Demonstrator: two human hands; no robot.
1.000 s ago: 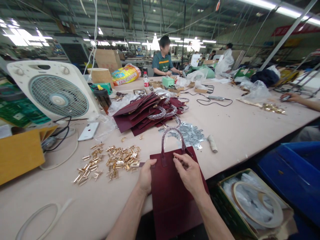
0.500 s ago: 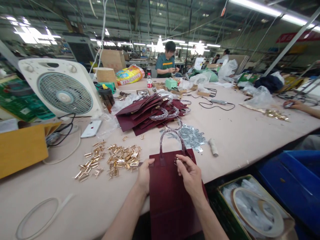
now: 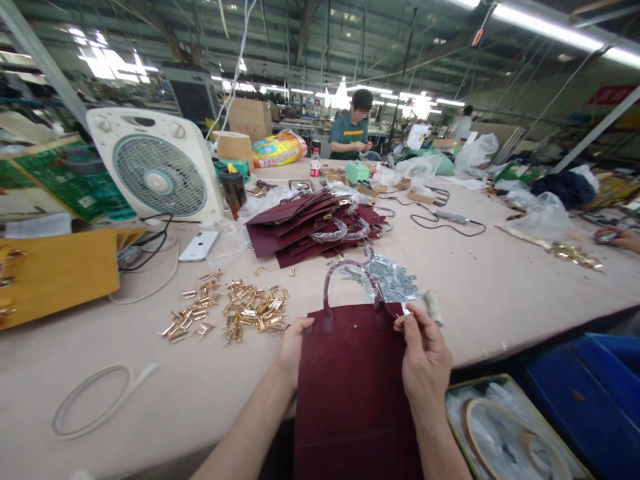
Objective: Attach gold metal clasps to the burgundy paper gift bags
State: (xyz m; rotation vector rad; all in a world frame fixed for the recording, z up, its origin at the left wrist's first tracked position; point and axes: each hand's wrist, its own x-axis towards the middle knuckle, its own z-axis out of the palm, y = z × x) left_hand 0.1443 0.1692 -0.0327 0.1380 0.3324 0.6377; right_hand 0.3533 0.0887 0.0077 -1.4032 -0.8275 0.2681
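Observation:
A burgundy handbag (image 3: 357,387) stands upright in front of me, its plastic-wrapped handle (image 3: 327,283) arching over the top edge. My left hand (image 3: 294,353) grips the bag's upper left edge, thumb on the front face. At the upper right corner, my right hand (image 3: 426,350) pinches a small shiny metal fitting, partly hidden by the fingers. A tiny pale spot shows on the front between the handle's ends. Loose gold fittings (image 3: 255,308) with prongs lie in piles to the left. Behind the handle is a heap of flat grey metal plates (image 3: 395,279).
More burgundy bags (image 3: 300,227) are stacked beyond. A white fan (image 3: 155,170), a phone (image 3: 199,246) and a yellow bag (image 3: 57,277) are on the left. A pale roll (image 3: 433,308) lies near my right hand. A co-worker (image 3: 353,127) sits across; another person's hand (image 3: 620,238) is far right.
My right hand has moved right, from the front of the bag near the handle to its upper right corner. The view has turned slightly left.

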